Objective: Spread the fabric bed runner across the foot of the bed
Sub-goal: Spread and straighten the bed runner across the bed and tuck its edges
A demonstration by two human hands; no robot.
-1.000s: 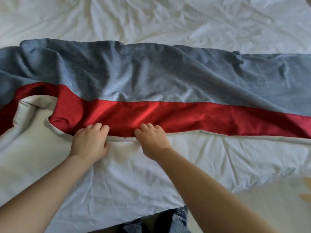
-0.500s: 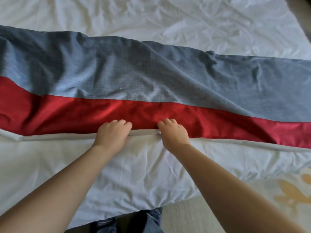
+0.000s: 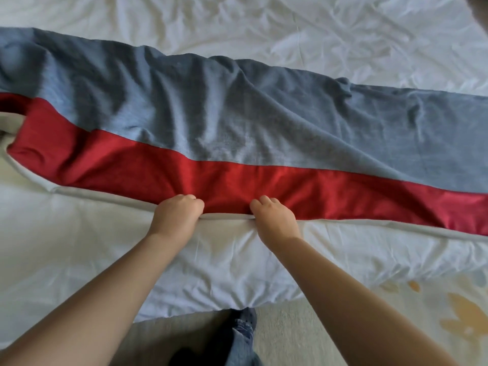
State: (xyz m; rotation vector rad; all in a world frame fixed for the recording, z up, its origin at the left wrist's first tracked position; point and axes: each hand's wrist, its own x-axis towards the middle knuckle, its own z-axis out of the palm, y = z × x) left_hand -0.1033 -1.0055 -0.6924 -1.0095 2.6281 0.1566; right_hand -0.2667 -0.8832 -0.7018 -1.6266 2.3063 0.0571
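The bed runner [image 3: 237, 122] is a long cloth with a grey-blue band, a red band along its near side and a pale hem. It lies wrinkled across the white bed [image 3: 237, 273], running from the left edge to the right edge of view. My left hand [image 3: 175, 216] grips the near hem with curled fingers. My right hand [image 3: 274, 216] grips the same hem a little to the right. At the far left the runner's end is folded and bunched.
White crumpled sheets [image 3: 290, 27] cover the bed beyond the runner. Below the bed's near edge lie a pale floor [image 3: 285, 336] and a rug with yellow flowers [image 3: 462, 315]. My jeans leg and dark shoe [image 3: 244, 334] stand against the bed.
Both hands keep their grip on the near hem. The runner's middle has been drawn toward me, and its left end now shows folded back again.
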